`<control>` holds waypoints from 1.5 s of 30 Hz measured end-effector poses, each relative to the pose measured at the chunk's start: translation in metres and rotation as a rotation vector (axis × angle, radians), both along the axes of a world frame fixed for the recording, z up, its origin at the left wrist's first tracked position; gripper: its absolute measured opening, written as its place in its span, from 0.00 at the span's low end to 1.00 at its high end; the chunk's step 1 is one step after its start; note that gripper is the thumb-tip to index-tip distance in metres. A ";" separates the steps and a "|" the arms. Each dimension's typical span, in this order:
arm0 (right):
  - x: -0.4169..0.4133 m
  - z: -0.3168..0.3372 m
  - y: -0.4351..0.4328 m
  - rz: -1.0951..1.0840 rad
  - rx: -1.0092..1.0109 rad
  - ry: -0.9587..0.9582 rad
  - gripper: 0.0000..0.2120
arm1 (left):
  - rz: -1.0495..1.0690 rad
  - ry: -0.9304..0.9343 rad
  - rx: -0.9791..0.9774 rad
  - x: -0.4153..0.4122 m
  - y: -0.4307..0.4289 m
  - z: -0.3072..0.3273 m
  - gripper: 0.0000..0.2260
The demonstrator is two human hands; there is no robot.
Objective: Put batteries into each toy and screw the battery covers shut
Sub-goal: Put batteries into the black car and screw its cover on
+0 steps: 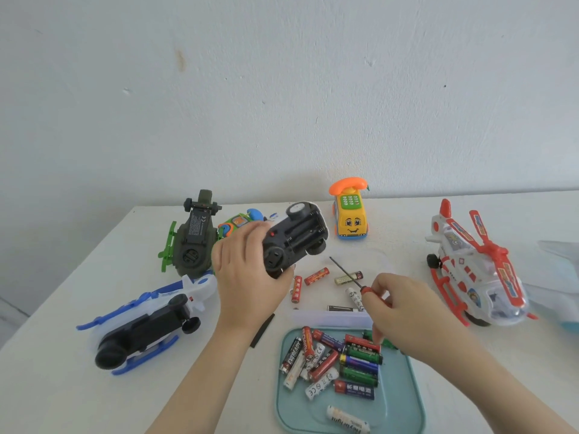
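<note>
My left hand [247, 277] grips a black toy car [294, 238] lifted above the table, turned underside up, its battery bay open and showing springs. My right hand [404, 311] pinches a thin screwdriver [346, 272] with a red collar, its tip pointing up-left toward the car but apart from it. A teal tray [407, 402] near me holds several mixed batteries [338, 361]. Loose batteries [316, 276] lie in a clear lid [332, 317] beyond the tray. A black battery cover [262, 330] lies on the table under my left wrist.
A blue-and-white helicopter [147, 327] lies upside down at the left. A green helicopter [191, 239] lies belly up behind it, beside a small colourful toy [239, 222]. A yellow phone car [351, 211] stands at the back, a red-and-white helicopter [470, 267] at the right.
</note>
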State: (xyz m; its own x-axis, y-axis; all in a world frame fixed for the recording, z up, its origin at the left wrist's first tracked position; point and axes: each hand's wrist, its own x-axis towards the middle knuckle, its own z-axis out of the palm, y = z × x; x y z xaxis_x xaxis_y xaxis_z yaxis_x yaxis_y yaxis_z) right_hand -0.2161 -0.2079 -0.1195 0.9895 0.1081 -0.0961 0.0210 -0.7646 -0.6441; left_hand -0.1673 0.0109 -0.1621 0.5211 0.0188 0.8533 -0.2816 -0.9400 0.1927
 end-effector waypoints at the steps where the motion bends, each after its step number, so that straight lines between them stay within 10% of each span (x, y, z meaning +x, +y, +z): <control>1: -0.001 -0.001 0.002 0.009 0.021 0.008 0.11 | 0.018 0.047 -0.060 -0.003 0.001 0.001 0.32; 12: -0.016 -0.005 0.042 0.204 0.058 -0.048 0.10 | 0.118 0.328 -0.631 -0.058 0.018 -0.002 0.33; 45: -0.058 -0.008 0.057 0.381 -0.567 -0.025 0.09 | 0.098 0.503 -0.530 -0.149 0.045 -0.043 0.35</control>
